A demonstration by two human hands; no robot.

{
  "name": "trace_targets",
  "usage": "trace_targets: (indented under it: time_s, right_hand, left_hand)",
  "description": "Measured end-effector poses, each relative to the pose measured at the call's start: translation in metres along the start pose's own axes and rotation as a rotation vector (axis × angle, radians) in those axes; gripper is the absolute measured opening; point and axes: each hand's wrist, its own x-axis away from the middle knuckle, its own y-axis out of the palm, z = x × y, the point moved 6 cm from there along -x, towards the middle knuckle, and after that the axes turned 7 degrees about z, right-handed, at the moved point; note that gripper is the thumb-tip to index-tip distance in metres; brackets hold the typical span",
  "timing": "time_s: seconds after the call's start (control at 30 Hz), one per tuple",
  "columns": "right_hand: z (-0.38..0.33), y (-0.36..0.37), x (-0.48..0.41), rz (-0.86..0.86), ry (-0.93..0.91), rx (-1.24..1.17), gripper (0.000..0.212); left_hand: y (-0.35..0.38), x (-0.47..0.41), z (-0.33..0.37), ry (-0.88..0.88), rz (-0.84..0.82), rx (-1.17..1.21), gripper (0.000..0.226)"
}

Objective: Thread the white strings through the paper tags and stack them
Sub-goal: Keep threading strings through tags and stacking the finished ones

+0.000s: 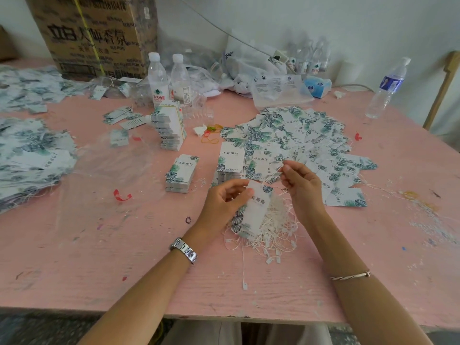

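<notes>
1. Head view: I see the left hand (224,202) pinching a paper tag (252,212) near its top, over the string heap (276,232).
2. Right hand (302,186): thumb and forefinger pinch a white string (278,173) just beside that tag.
3. Cardboard box (97,33), strapped shut, contents hidden; clear water bottles (157,80) stand before it.
4. Pink table (99,257), white wall (348,21); stacked tags (181,174) lie left of the hands.

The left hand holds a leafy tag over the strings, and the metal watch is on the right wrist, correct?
Not quite: the head view shows the watch on the left wrist; the right wears a thin bangle.
</notes>
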Motion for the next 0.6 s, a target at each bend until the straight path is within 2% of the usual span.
trace_targets:
  time_s: [0.2,0.3,0.43,0.5,0.6]
  right_hand:
    - [-0.002,0.013,0.009,-0.111,-0.202,0.322,0.012]
    - [-0.004,0.027,0.019,-0.317,-0.232,0.343,0.015]
    - [0.003,0.041,0.032,-0.519,-0.164,0.287,0.033]
    - [0.003,0.042,0.032,-0.517,-0.177,0.286,0.034]
    - [-0.006,0.036,0.027,-0.435,-0.241,0.26,0.022]
  left_hand:
    - [-0.012,-0.004,-0.001,-0.012,0.181,0.156,0.02]
    - [-0.017,-0.004,0.001,0.038,0.255,0.176,0.014]
    - [-0.023,-0.003,0.002,0.103,0.329,0.131,0.013]
    - [-0.023,-0.003,0.003,0.104,0.336,0.138,0.013]
    - [-0.023,-0.002,0.006,0.125,0.327,0.138,0.012]
